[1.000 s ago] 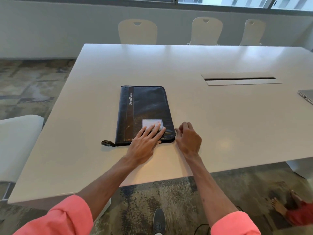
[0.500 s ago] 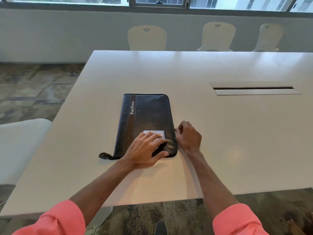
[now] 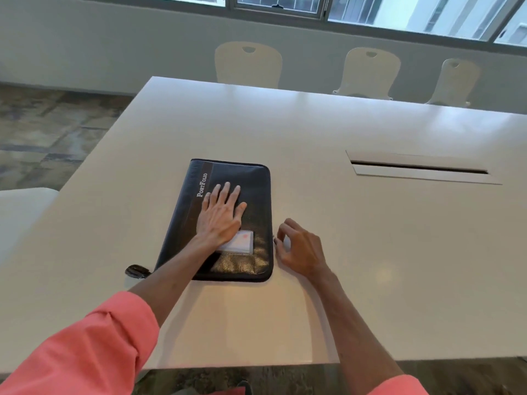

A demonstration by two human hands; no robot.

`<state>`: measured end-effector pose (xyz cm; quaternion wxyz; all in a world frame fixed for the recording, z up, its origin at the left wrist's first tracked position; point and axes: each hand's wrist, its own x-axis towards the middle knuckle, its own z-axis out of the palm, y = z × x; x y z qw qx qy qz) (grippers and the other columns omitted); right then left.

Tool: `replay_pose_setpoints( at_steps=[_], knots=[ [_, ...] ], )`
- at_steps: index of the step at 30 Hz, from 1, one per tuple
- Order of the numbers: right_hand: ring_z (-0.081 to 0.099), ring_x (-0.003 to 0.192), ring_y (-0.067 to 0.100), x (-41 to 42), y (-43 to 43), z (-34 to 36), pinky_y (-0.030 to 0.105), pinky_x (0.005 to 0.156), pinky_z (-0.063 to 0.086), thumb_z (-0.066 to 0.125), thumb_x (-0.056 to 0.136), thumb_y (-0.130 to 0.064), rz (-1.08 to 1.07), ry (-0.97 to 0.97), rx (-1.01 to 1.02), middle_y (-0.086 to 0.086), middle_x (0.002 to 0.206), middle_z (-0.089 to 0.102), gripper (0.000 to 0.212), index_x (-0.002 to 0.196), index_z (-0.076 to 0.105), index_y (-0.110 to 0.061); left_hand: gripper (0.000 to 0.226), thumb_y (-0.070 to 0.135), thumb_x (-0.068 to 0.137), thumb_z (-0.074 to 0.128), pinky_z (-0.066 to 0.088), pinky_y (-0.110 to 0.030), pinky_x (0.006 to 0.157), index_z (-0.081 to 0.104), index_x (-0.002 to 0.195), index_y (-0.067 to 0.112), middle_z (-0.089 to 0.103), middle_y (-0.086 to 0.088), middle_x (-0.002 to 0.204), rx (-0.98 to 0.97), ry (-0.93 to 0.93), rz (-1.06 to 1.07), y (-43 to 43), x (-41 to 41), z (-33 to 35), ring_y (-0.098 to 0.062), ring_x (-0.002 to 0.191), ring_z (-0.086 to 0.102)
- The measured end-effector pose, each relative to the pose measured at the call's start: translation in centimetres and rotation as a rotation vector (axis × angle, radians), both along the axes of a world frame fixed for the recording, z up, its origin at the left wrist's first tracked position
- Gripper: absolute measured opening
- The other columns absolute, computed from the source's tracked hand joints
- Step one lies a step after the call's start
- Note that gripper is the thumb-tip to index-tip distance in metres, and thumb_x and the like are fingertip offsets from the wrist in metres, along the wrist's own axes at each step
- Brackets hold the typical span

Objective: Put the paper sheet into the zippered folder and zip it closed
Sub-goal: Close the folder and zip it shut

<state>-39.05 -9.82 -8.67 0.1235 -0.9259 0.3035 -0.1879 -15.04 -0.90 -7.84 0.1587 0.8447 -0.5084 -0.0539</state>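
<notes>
A black zippered folder (image 3: 251, 189) marked "PortFolio" lies flat on the white table (image 3: 370, 252), its long side running away from me. My left hand (image 3: 221, 213) rests palm-down on the middle of its cover, fingers spread. A clear card pocket (image 3: 242, 242) shows just beside that wrist. My right hand (image 3: 301, 248) sits against the folder's right edge, thumb and forefinger pinched around a small dark zipper pull (image 3: 275, 240). A black strap loop (image 3: 137, 271) pokes out at the near left corner. No loose paper sheet is visible.
A long cable slot (image 3: 419, 168) is set into the table to the right. Three cream chairs (image 3: 248, 64) stand along the far side, and a white chair (image 3: 22, 212) is at my left. The table's near edge (image 3: 256, 364) is close to me.
My left hand slid from the folder's near corner up to its middle and flattened out. My right hand moved a little farther along the right edge. The camera tilted and drew closer.
</notes>
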Motion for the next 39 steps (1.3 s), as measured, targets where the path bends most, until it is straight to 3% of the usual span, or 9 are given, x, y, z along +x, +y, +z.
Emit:
replay_pose_setpoints(
  at_steps=[6,22,29,39],
  knots=[
    [0.061,0.065,0.025,1.3,-0.8,0.1,0.037,0.056,0.055,0.067,0.099,-0.028,-0.083,-0.046,-0.075,-0.007,0.099,0.056,0.015,0.095,0.057,-0.017,0.068,0.059,0.115,0.020,-0.004,-0.054,0.137,0.004,0.175,0.032,-0.001,-0.009,0.183,0.056,-0.041,0.038,-0.5,0.7,-0.4,-0.031,0.170,-0.005],
    [0.071,0.081,0.028,6.6,-4.5,1.3,0.042,0.071,0.063,0.068,0.108,-0.029,-0.261,-0.066,-0.001,0.002,0.114,0.061,0.019,0.107,0.064,-0.010,0.070,0.064,0.113,0.017,0.001,-0.056,0.137,0.005,0.175,0.033,0.004,-0.010,0.183,0.045,-0.068,0.006,-0.4,1.4,-1.7,-0.031,0.170,-0.002],
    [0.073,0.085,0.030,9.0,-7.1,1.9,0.032,0.070,0.048,0.069,0.108,-0.028,-0.317,-0.081,0.050,0.004,0.119,0.065,0.022,0.111,0.067,-0.007,0.073,0.067,0.111,0.014,0.004,-0.057,0.137,0.006,0.175,0.033,0.005,-0.010,0.183,0.026,-0.090,-0.018,-0.4,1.6,-2.4,-0.031,0.170,-0.001],
    [0.074,0.089,0.031,12.8,-11.9,2.6,0.043,0.079,0.061,0.069,0.108,-0.033,-0.333,-0.098,0.082,0.003,0.123,0.066,0.024,0.114,0.067,-0.009,0.075,0.070,0.109,0.011,0.006,-0.058,0.137,0.008,0.174,0.034,0.006,-0.008,0.183,0.016,-0.075,-0.009,-0.4,1.4,-2.3,-0.029,0.170,-0.003]
  ],
)
